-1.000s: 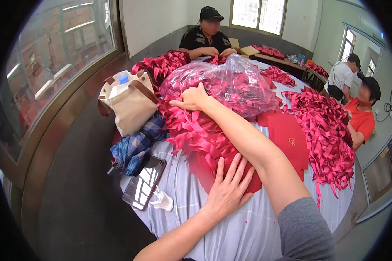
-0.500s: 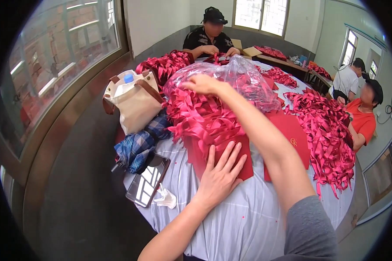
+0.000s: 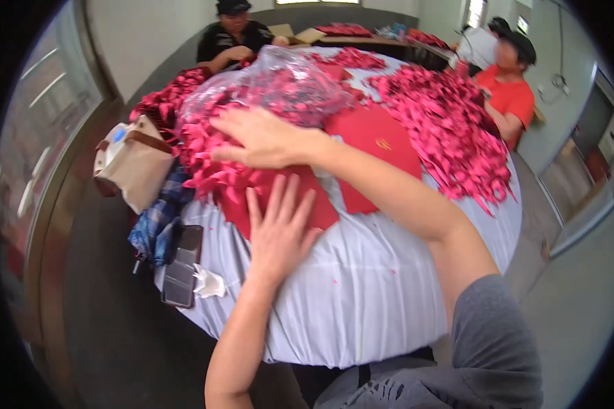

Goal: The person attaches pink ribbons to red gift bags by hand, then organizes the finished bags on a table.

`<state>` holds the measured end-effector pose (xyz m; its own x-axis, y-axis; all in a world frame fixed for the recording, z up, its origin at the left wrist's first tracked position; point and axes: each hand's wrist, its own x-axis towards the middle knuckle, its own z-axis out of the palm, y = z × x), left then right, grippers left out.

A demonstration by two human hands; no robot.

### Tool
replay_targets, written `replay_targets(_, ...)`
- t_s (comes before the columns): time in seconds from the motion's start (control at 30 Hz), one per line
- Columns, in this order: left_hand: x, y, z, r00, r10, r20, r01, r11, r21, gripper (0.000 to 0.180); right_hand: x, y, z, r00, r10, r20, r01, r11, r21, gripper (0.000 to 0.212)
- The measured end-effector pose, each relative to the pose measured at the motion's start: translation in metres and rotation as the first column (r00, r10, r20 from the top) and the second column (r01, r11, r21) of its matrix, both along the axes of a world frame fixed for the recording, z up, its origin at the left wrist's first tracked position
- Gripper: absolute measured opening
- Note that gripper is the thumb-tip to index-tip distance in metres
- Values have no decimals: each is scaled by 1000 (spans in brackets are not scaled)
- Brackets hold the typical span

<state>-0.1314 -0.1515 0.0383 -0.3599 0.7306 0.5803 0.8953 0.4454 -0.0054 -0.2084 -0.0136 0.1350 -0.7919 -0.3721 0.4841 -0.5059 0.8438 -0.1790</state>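
Note:
My left hand (image 3: 278,235) lies spread, palm down, on the near edge of a stack of flat red card pieces (image 3: 320,215). Glossy pink-red ribbons (image 3: 215,178) spill in loops over the far part of that stack. Above the ribbons, my right hand (image 3: 262,140) is stretched out with its fingers extended and thumb apart, holding nothing. Whether its palm touches the ribbons is hidden. Beyond it is a crumpled clear plastic bag (image 3: 290,78) with more ribbons beneath or inside. A second red card piece (image 3: 375,153) with a small gold mark is beside my right forearm.
A white cloth (image 3: 361,286) covers the round table. At left are a cream tote bag (image 3: 140,167), a folded plaid umbrella (image 3: 158,221), a phone (image 3: 182,266) and a crumpled tissue (image 3: 209,283). A large ribbon heap (image 3: 450,129) lies right. Several people work around the far side.
My right hand has come back toward my left hand, from the far side of the ribbons, and its fingers have straightened. My left hand stays on the stack. The view has tilted downward.

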Motion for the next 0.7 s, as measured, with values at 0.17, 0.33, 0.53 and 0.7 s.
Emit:
replay_targets(0.17,14,-4,6,998,22,-54,-25,998,-53,64,96,86,21,954,-188,-233,159,978,-137,42)
replay_targets(0.33,42,6,10,997,16,-73,-20,998,-61,63,189,182,-45,703,-669,242,697,715,-50,36)
replay_targets(0.53,57,6,14,994,-44,-100,32,992,-119,50,219,181,-87,625,-745,232,779,613,-132,56)
replay_targets(0.7,73,23,16,993,-94,-65,84,986,-144,45,204,211,-105,771,-627,116,633,730,-259,59)
